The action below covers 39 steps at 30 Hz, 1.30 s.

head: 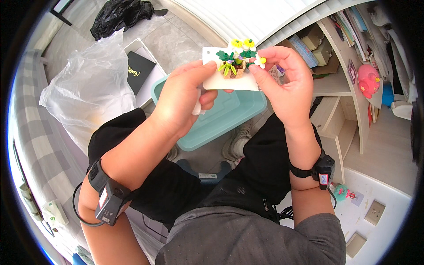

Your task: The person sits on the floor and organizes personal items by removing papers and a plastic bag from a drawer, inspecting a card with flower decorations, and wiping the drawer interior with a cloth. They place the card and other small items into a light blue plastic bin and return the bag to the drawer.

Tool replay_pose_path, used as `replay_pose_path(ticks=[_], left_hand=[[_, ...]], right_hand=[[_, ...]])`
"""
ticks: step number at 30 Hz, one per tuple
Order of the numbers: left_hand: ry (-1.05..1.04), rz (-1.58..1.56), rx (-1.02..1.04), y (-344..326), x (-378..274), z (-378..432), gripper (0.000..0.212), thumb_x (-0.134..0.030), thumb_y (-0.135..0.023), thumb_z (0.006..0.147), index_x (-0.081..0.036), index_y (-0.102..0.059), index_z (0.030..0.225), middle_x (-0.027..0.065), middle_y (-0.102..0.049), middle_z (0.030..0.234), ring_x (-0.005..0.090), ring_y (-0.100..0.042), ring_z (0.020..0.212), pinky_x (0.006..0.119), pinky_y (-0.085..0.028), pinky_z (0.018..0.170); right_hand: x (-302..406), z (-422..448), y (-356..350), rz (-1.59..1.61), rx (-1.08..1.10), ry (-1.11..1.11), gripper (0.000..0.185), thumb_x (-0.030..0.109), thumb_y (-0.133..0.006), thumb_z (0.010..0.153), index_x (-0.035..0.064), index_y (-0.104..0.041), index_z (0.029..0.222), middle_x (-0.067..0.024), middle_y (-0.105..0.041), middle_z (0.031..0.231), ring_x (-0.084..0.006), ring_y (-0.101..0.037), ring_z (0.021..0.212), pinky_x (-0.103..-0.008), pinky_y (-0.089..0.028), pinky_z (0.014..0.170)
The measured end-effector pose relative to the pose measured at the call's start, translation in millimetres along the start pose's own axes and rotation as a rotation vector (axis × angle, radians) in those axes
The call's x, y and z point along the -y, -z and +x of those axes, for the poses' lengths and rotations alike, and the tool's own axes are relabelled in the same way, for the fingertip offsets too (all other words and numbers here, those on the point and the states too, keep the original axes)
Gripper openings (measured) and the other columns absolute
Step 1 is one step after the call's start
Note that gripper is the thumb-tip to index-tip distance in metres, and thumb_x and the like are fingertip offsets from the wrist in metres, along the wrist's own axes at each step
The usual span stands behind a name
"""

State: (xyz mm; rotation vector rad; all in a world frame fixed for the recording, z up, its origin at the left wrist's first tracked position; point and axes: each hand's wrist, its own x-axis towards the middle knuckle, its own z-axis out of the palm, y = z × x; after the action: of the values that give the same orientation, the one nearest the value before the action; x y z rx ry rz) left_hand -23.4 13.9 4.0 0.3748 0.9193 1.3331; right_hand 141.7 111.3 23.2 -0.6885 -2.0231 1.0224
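Both hands are raised in front of me around a small building-brick flower pot (234, 63). It has a tan base, green leaves, lime-green blades and white-and-yellow blossoms. Behind or beneath it lies a cream card (212, 81) with a punched hole at one corner. My left hand (184, 92) grips the card's left side, thumb on the front. A small white item (197, 105) shows under its curled fingers; what it is I cannot tell. My right hand (288, 78) pinches a white flower piece (261, 61) with a yellow centre at the pot's right side.
Below the hands stands a light teal plastic bin (212, 134). To the left are a clear plastic bag (92, 89), a white box (150, 54) holding a black box (139, 71), and a black bag (122, 16). Wooden shelves (331, 89) with books and a pink toy (368, 81) rise at right.
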Motion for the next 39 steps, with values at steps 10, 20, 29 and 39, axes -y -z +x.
replay_pose_path(ticks=[10,20,29,39], left_hand=[[0.040,-0.051,0.008,-2.0,-0.2,-1.1,0.025,-0.022,-0.043,0.094,0.000,-0.052,0.101,0.0092,-0.058,0.081,0.0048,-0.036,0.049,0.019,-0.028,0.043],[0.024,-0.007,0.033,-1.2,-1.8,-2.1,0.027,-0.024,-0.044,0.094,0.000,-0.054,0.099,0.0080,-0.058,0.079,0.0049,-0.036,0.048,0.020,-0.028,0.043],[-0.005,0.056,-0.012,-2.1,-5.5,-5.0,0.025,-0.022,-0.044,0.094,0.001,-0.054,0.097,0.0091,-0.059,0.077,0.0052,-0.036,0.048,0.021,-0.027,0.044],[0.018,0.054,-0.038,-1.8,-5.6,-6.3,0.024,-0.021,-0.045,0.094,0.001,-0.054,0.096,0.0092,-0.059,0.074,0.0055,-0.035,0.046,0.021,-0.026,0.043]], right_hand=[[4.7,-1.3,2.0,-0.154,-0.025,0.069,0.023,0.000,-0.069,0.073,0.0064,-0.069,0.095,-0.0040,-0.067,0.085,-0.0126,-0.057,0.074,-0.0254,-0.047,0.071],[2.0,0.3,0.9,-0.140,0.029,0.130,0.023,-0.001,-0.067,0.077,0.0012,-0.067,0.100,-0.0044,-0.066,0.090,-0.0119,-0.058,0.079,-0.0253,-0.047,0.073],[3.8,2.3,6.3,0.393,-0.094,-0.233,0.027,0.004,-0.068,0.082,-0.0035,-0.063,0.108,-0.0048,-0.066,0.091,-0.0097,-0.059,0.082,-0.0237,-0.047,0.077],[-10.4,7.2,17.5,0.798,-0.058,-0.464,0.029,0.011,-0.067,0.084,-0.0027,-0.063,0.110,-0.0054,-0.066,0.089,-0.0100,-0.055,0.076,-0.0223,-0.045,0.073]])
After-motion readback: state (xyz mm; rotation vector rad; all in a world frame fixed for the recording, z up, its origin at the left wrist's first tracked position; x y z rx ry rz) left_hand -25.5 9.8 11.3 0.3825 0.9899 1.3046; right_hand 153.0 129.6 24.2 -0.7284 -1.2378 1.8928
